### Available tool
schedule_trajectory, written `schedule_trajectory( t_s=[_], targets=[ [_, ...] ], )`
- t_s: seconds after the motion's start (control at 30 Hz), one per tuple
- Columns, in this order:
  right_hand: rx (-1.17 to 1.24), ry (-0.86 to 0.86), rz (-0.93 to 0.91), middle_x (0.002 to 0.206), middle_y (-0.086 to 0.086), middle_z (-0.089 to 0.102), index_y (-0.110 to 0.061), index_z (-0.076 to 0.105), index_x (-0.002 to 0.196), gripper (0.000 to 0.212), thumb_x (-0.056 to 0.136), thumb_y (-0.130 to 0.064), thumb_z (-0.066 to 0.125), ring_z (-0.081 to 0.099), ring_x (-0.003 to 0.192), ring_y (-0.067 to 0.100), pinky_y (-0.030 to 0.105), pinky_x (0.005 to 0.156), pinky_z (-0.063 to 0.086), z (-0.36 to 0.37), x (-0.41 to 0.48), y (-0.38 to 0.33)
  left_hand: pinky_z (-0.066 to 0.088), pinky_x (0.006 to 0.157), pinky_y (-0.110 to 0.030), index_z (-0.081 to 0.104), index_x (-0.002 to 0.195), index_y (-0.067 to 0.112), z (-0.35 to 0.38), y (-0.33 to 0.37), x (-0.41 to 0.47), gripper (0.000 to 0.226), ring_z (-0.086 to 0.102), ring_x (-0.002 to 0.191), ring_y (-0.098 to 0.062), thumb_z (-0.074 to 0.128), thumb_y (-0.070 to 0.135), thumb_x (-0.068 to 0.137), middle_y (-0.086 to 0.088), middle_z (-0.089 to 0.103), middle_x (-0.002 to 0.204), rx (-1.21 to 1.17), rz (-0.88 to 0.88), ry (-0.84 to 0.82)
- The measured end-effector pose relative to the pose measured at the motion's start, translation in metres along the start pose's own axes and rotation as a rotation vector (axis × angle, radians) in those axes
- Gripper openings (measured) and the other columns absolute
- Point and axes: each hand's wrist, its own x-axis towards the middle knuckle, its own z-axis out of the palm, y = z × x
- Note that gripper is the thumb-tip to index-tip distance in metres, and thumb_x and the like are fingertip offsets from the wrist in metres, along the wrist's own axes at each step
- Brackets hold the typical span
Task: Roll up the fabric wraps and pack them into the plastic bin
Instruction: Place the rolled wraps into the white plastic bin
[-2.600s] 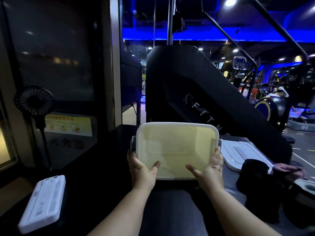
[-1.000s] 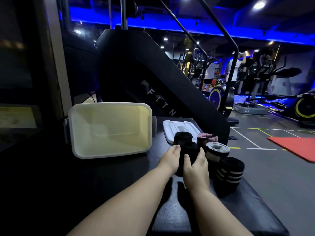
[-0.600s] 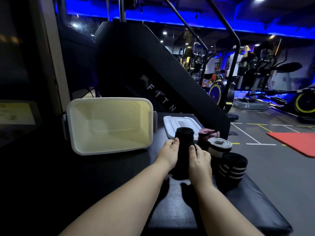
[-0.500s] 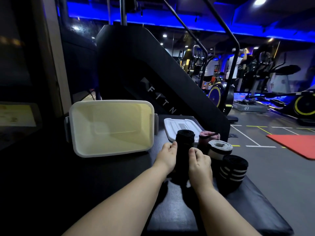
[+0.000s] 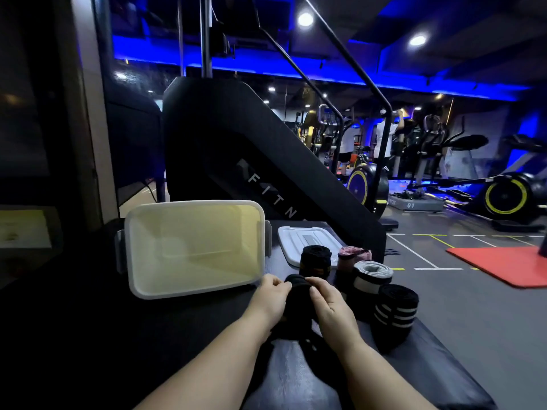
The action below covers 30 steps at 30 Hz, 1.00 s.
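A: Bench (image 5: 414, 365)?
B: Black, padded. The plastic bin (image 5: 192, 292) is set on it, left of the hands, opening faced to the camera. A white lid (image 5: 293, 244) is laid just right of it.
A: Hands?
B: A black wrap (image 5: 297, 300) is gripped between left hand (image 5: 270, 300) and right hand (image 5: 330, 306), fingers curled over its top. Four rolled wraps (image 5: 371, 279) are stood close by, right.

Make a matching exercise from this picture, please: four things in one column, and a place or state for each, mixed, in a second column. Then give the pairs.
1. plastic bin
2. white lid
3. plain black wrap
4. striped wrap

a. held by left hand and right hand
b. standing rolled, farthest right
c. empty
d. lying flat, right of the bin

Pairs: 1-c, 2-d, 3-a, 4-b.
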Motion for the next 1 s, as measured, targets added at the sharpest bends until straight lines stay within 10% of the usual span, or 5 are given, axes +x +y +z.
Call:
schedule_trajectory(
  t_s=[0.23,0.4,1.0],
  targets=[
    [0.059,-0.114,-0.029,0.122,-0.004,0.058,-0.031,0.057,0.117,0.023,0.097,-0.018,0.055,0.051,0.117,0.006,0.004,0.094,0.034,0.008,0.0,-0.015,0.052,0.09,-0.042,0.042,0.12,0.028,-0.022,-0.002,-0.009,0.061,0.061,0.1,-0.023,0.057,0.04,0.061,-0.003,0.058,0.112,-0.057,-0.031,-0.016],
    [-0.037,-0.167,-0.05,0.121,0.0,0.053,-0.034,0.056,0.116,0.023,0.094,-0.03,0.062,0.05,0.115,0.009,0.028,0.105,0.039,0.027,0.009,-0.023,0.049,0.1,-0.043,0.041,0.133,0.029,-0.046,-0.003,-0.015,0.073,0.058,0.11,-0.019,0.059,0.038,0.063,0.005,0.053,0.123,-0.061,-0.001,-0.009],
    [-0.098,-0.171,-0.114,0.117,-0.006,0.06,-0.025,0.055,0.121,0.028,0.094,-0.028,0.06,0.054,0.108,0.009,0.019,0.083,0.035,0.133,0.066,-0.068,0.044,0.101,-0.032,0.041,0.142,0.017,-0.143,-0.016,0.042,0.048,0.057,0.117,-0.024,0.053,0.032,0.098,-0.007,0.06,0.126,0.326,0.094,0.097]
  ],
)
